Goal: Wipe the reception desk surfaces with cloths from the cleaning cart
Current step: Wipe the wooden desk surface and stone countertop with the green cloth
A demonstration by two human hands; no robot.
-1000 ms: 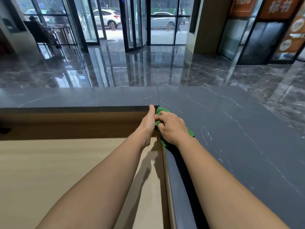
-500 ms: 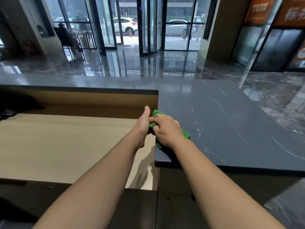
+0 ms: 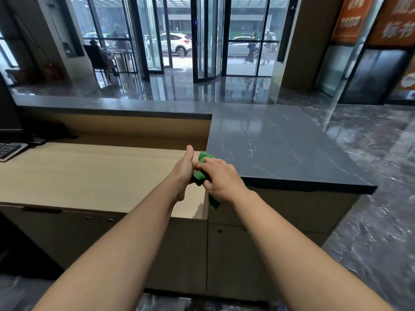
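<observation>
- Both hands have drawn back along the inner edge of the raised dark grey marble table (image 3: 280, 149) toward its near-left corner; more of the cabinet fronts below shows than a second ago.
- Crumpled green cloth (image 3: 203, 167): at the near-left corner of the marble table, bunched between the two hands, with one end hanging down over the edge.
- Right hand (image 3: 221, 178): fingers curled and closed over the cloth, pressing it on the corner edge.
- Left hand (image 3: 185, 169): closed against the cloth from the left, thumb pointing up, above the right end of the lower light wood table (image 3: 89, 173).
- Black keyboard (image 3: 10, 150): at the far-left edge of the wood table, well apart from the hands.
</observation>
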